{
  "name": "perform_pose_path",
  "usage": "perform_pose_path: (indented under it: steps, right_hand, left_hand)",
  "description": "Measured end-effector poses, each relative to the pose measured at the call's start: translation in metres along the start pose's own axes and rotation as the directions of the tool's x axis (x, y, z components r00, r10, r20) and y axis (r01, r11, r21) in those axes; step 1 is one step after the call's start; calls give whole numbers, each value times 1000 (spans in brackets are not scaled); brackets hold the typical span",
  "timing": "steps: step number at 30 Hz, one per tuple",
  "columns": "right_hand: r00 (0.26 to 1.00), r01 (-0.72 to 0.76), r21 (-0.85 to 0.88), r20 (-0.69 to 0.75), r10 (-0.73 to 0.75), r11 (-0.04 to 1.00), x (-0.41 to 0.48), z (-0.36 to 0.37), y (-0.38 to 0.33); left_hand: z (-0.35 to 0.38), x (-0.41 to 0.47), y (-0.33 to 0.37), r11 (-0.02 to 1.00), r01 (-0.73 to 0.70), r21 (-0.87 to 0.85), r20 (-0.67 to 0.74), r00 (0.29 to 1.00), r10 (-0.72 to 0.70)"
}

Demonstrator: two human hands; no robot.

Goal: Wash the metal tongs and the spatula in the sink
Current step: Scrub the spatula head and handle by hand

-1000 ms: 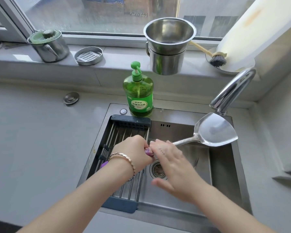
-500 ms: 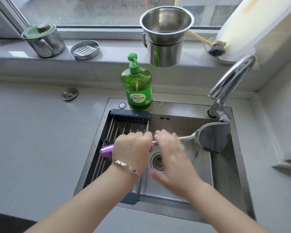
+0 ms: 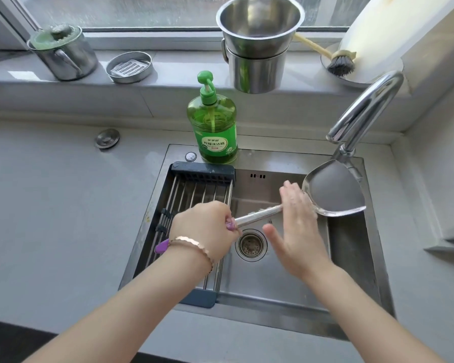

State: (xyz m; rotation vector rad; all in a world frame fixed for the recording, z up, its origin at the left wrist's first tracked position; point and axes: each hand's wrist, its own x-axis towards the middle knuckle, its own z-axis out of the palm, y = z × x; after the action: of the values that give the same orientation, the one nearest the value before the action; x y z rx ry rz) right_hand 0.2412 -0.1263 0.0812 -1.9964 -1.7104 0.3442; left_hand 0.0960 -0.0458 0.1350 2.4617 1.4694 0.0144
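**Spatula held across the sink for a bare-handed scrub**

The spatula (image 3: 258,215) is held roughly level over the sink (image 3: 260,284), blade out toward the tap (image 3: 364,108). Its purple end pokes out behind the left hand (image 3: 202,229), which is wrapped tight round the handle. That grip looks meant to steady the tool and let any drips fall into the basin, above the drain (image 3: 250,244). The right hand (image 3: 296,226) is flat, fingers straight and thumb spread, laid against the metal shaft where it meets the blade. To my eye it is rubbing the metal with no sponge. I see no water running. The green soap bottle (image 3: 216,132) stands on the back rim, within easy reach. A drying rack (image 3: 194,195) spans the sink's left part. The tongs are nowhere in sight.
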Motion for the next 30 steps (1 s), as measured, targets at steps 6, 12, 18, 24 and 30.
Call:
perform_pose_path:
  steps: [6, 12, 18, 24, 30]
  right_hand:
    - [986, 164, -48, 32, -163, 985, -3, -2, -5]
    - [934, 342, -54, 128, -333, 938, -13, 3, -16]
    - [956, 282, -49, 92, -277, 958, -18, 4, -10]
    - [995, 59, -103, 83, -50, 993, -9, -5, 12]
    - [962, 269, -210, 108, -251, 940, -19, 4, 7]
  left_hand:
    - [1, 7, 0, 830, 290, -475, 499, 866, -17]
    - [-3, 5, -1, 775, 402, -487, 657, 753, 23]
    - [-2, 4, -5, 724, 497, -478, 749, 661, 41]
    - [-1, 4, -9, 726, 518, -453, 757, 653, 6]
    - [9, 4, -8, 834, 394, -386, 672, 739, -38]
